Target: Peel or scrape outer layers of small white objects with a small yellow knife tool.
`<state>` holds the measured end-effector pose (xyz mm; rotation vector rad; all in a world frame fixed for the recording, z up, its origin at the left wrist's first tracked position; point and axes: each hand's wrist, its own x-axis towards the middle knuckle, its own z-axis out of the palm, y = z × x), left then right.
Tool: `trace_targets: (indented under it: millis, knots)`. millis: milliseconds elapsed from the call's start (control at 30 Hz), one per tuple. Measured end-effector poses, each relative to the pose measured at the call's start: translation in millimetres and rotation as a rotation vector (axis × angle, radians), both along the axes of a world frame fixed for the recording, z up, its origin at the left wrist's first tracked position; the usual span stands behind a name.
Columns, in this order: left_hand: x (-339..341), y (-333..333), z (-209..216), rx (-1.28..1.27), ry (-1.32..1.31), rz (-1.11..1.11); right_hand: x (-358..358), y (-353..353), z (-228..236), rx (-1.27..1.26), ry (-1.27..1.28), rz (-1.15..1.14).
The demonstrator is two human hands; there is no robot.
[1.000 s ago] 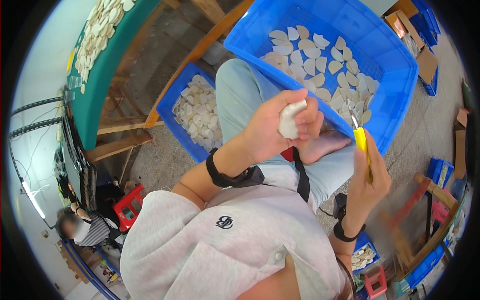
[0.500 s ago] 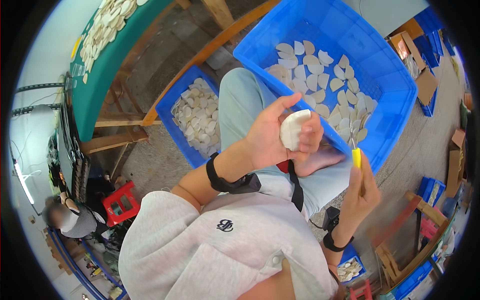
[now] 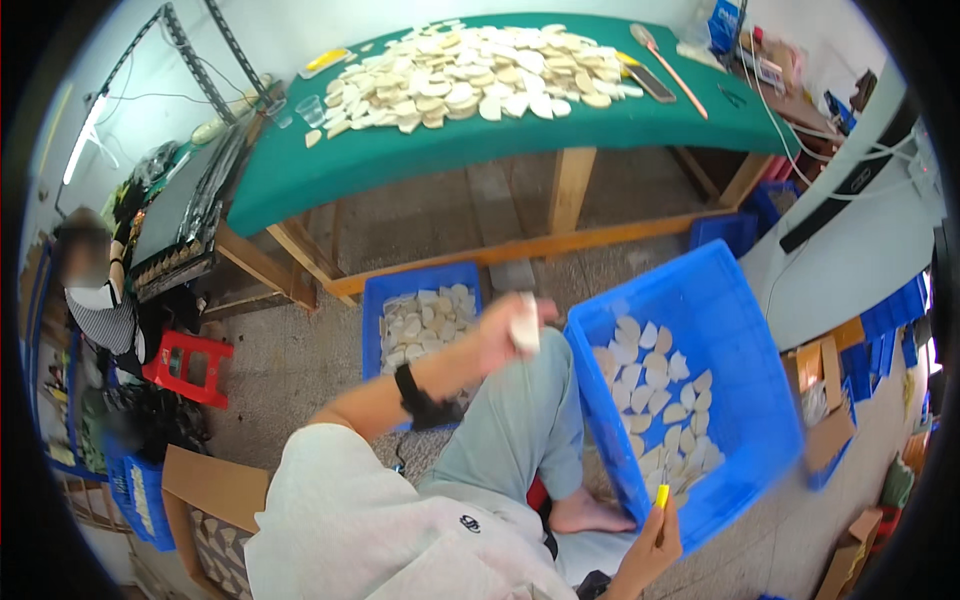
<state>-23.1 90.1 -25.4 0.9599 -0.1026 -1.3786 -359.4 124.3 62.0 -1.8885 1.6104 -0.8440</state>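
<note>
Workshop floor, green table (image 3: 500, 150), blue crates (image 3: 740, 330), perhaps concrete.

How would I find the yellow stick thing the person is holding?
Look at the big blue crate with pale flat pieces on the floor to the right. At its near edge, the right hand holds a small yellow tool upright. It is the only bright yellow thing there; everything around it is blue or cream.
</note>
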Motion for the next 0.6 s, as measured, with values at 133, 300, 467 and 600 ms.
trace_targets:
  millis: [133, 300, 467, 600]
  knots:
    - [166.4, -66.7, 121.0, -0.562, -0.328, 0.429, 9.8, 2.3, 3.6, 0.019, -0.047, 0.036]
    - [185.8, -87.6, 188.8, -0.445, -0.235, 0.482, 12.9, -2.2, 7.2, 0.027, -0.078, -0.010]
    - [53.2, -78.0, 92.5, -0.359, -0.120, -0.234, -4.7, -1.2, -14.5, -0.034, -0.129, -0.039]
    - [-31.9, -46.2, 23.8, -0.363, -0.329, -0.422, -26.3, -8.5, -26.5, -0.073, -0.123, -0.096]
